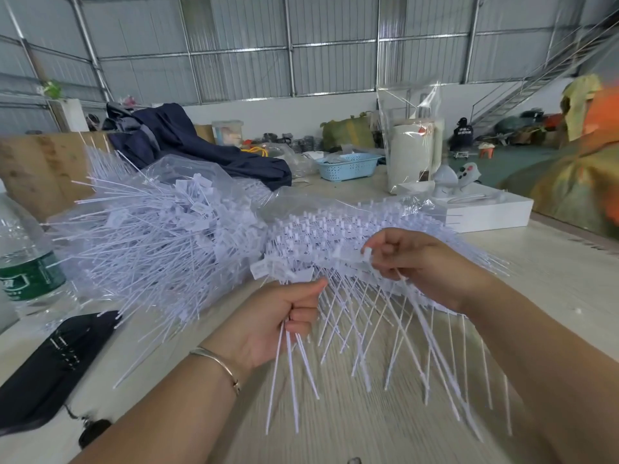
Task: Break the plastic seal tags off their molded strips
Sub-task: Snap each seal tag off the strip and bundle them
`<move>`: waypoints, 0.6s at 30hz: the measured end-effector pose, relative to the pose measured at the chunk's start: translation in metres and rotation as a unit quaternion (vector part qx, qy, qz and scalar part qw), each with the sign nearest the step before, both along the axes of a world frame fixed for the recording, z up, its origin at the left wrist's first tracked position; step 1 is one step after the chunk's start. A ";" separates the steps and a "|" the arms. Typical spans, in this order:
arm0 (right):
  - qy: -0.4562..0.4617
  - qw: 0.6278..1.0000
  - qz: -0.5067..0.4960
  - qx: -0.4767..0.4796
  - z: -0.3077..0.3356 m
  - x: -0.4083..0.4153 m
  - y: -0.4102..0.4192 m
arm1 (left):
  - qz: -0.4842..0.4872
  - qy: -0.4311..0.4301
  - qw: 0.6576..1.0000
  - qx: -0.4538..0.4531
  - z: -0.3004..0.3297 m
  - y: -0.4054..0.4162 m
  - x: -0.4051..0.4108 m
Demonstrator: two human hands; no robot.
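A molded strip of white plastic seal tags (361,306) hangs between my hands above the table, its thin tails fanning down toward me. My left hand (278,326) grips a small bunch of tags by their tails, their flat heads (281,269) sticking up above my thumb. My right hand (412,262) pinches one tag head (366,254) at the strip's top edge. A big heap of loose white tags (160,236) lies on a clear plastic bag to the left. A stack of whole strips (328,226) lies behind my hands.
A green-labelled water bottle (23,262) stands at the left edge, a black pouch (53,360) in front of it. Further back are a dark blue garment (201,145), a blue basket (348,165), a white box (492,209) and a bagged white roll (412,155).
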State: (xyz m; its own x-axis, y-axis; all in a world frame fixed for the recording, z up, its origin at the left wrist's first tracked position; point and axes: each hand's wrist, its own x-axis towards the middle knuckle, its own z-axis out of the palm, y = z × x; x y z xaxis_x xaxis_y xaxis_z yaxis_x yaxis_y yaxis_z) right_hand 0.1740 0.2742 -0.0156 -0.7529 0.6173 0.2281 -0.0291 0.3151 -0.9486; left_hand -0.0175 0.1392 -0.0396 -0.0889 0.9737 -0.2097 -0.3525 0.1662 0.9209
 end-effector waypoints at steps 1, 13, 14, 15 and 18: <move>0.001 1.000 0.008 -0.011 -0.001 -0.003 -0.002 | 0.014 -0.005 1.000 -0.017 -0.001 0.001 0.003; -0.039 0.997 0.020 0.071 -0.003 -0.012 -0.020 | 0.057 0.066 0.996 0.029 -0.001 -0.001 0.006; -0.033 0.997 0.025 0.064 -0.003 -0.010 -0.019 | 0.062 0.059 0.996 0.026 -0.003 -0.001 0.005; -0.028 0.998 0.031 0.056 -0.003 -0.009 -0.018 | 0.064 0.051 0.996 0.023 -0.003 -0.001 0.005; -0.018 0.998 0.043 0.033 -0.003 -0.007 -0.018 | 0.054 0.009 0.998 0.031 0.000 -0.002 0.005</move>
State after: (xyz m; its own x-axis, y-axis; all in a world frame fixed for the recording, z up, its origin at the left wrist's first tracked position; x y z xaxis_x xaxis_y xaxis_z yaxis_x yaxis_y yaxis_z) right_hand 0.1671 0.2567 -0.0185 -0.8103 0.5351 0.2388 -0.0255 0.3750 -0.9267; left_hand -0.0123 0.1373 -0.0397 -0.1974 0.9693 -0.1464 -0.3483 0.0703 0.9348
